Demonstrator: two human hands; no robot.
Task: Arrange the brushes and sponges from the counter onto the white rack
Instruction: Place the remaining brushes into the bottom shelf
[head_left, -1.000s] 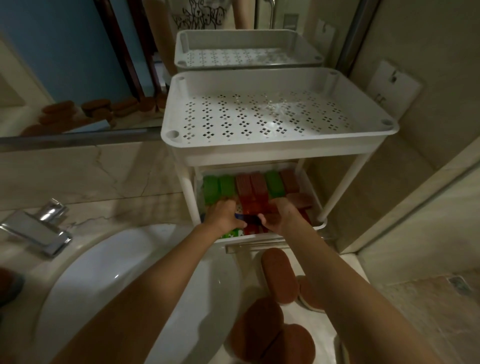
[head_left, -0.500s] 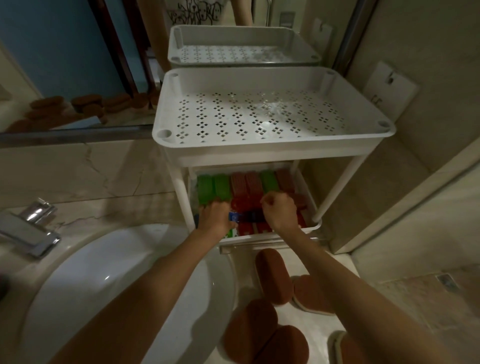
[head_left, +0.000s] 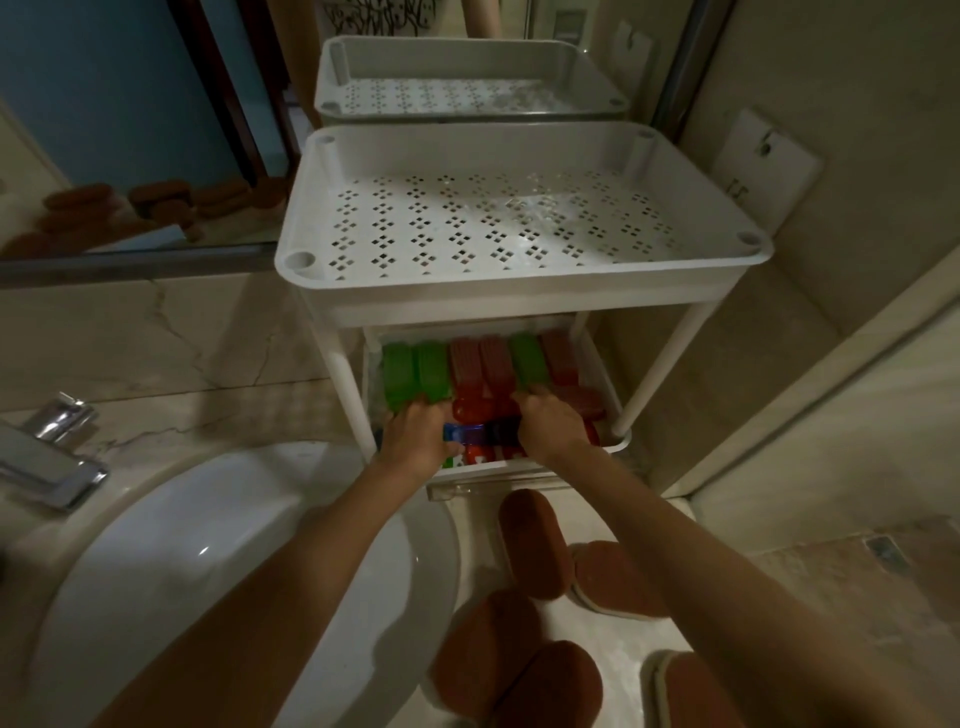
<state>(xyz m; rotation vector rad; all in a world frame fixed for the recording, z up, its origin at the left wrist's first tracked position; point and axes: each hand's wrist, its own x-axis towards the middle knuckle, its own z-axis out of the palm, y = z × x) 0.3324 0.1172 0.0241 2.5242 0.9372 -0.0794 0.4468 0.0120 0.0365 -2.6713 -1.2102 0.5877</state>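
My left hand (head_left: 421, 439) and my right hand (head_left: 553, 423) are down in the low shelf of the white rack (head_left: 519, 291), fingers (head_left: 537, 406) bent over the brushes (head_left: 467, 364), and I cannot tell if they grip the blue brush (head_left: 462, 433) between them, while brown sponges (head_left: 535, 545) lie on the counter (head_left: 618, 644).

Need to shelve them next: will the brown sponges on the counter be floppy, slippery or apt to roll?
Probably light and soft: the brown sponges look thick and fuzzy. Likely not slippery, given that matte surface. They lie flat on the counter, so rolling seems unlikely.
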